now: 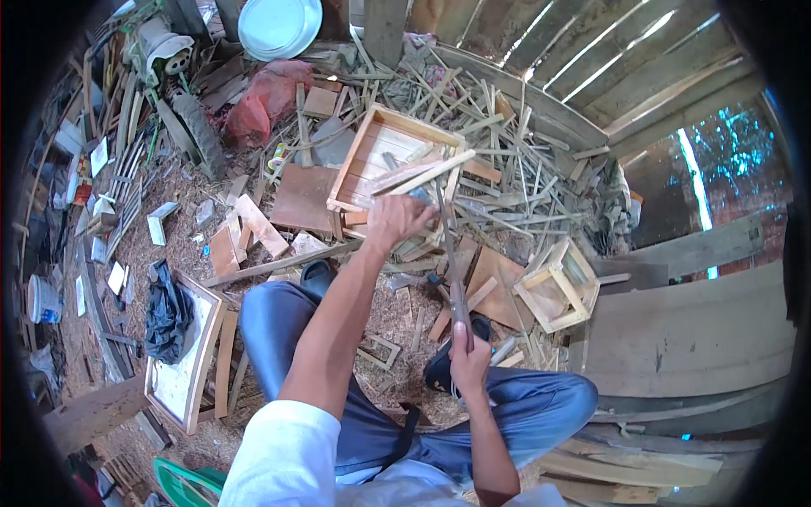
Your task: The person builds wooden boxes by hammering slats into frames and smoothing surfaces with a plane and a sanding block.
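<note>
The wall at upper right [507, 38] was of rough planks, with daylight passing through narrow gaps between them. An upright post [384, 34] stood at the far side. The floor [184, 241] was covered in brown wood shavings and littered with scraps. Wide boards [693, 329] lined the right side; above them, bright bluish light showed on a dark brown panel [659, 198].

One large wooden box [380, 156] counted, taken as landmark. Two hands counted: left hand [395, 220] at box's near edge, right hand [470, 359] below box. One long tool [454, 275] seen between hands. Lower right of box: one small wooden frame [553, 275]. Upper left: one red bag [262, 101]. Lower left: one black bag [169, 313]. Loose sticks [528, 190] right of box: overlapped, uncountable.
</note>
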